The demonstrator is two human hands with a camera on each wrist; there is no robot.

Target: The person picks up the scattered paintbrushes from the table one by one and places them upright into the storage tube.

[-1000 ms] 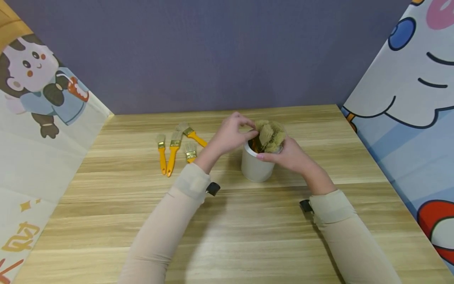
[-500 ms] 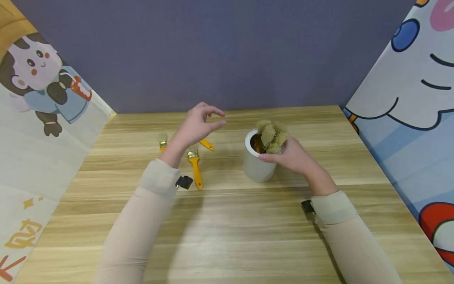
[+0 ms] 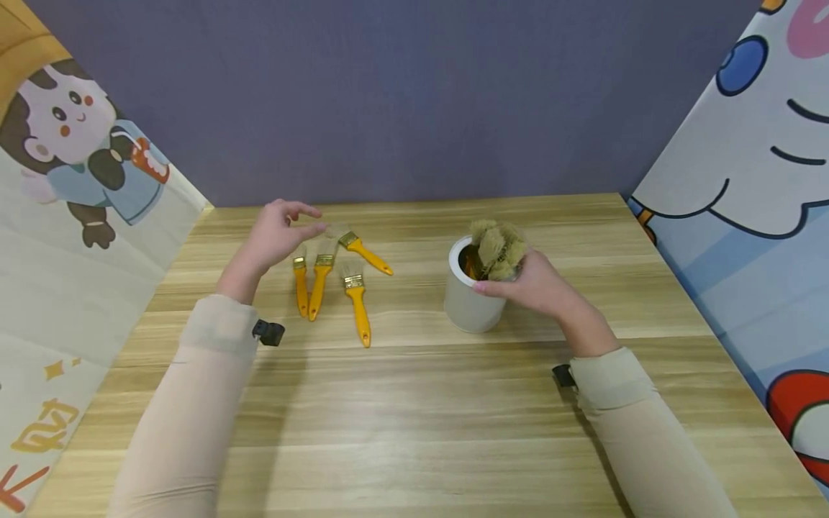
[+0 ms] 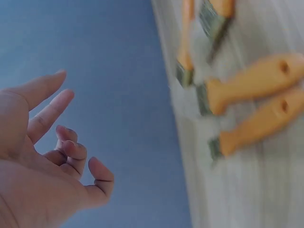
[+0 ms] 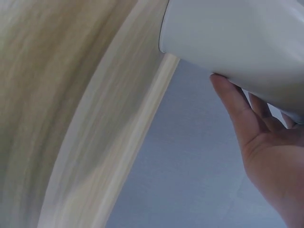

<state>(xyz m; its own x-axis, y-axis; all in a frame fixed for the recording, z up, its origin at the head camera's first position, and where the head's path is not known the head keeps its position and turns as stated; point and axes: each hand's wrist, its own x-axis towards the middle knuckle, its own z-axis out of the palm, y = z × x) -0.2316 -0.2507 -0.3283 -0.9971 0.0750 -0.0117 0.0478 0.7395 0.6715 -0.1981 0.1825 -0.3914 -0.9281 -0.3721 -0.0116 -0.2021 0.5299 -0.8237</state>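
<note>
My left hand (image 3: 272,234) is held above the left end of a group of paintbrushes, holding nothing, with its fingers loosely bent. Two yellow-handled brushes lie side by side near it, a narrower paintbrush (image 3: 301,291) and a wider paintbrush (image 3: 318,288). To their right lie a slanted paintbrush (image 3: 370,257) at the back and another paintbrush (image 3: 360,309) nearer the front. My right hand (image 3: 536,284) grips the rim of a white can (image 3: 473,309) standing upright, thumb on the front. Tan brush bristles (image 3: 499,248) stick up out of the can, their handles mostly hidden inside.
The wood-grain table (image 3: 401,417) runs back to a plain blue-grey partition (image 3: 414,101). Cartoon-printed panels (image 3: 764,237) flank both sides. A small black wrist camera (image 3: 268,332) sits at the left cuff.
My left hand has moved left from the can's mouth, past the brushes on the table, uncovering those it hid. The right hand stays on the can, which has not moved.
</note>
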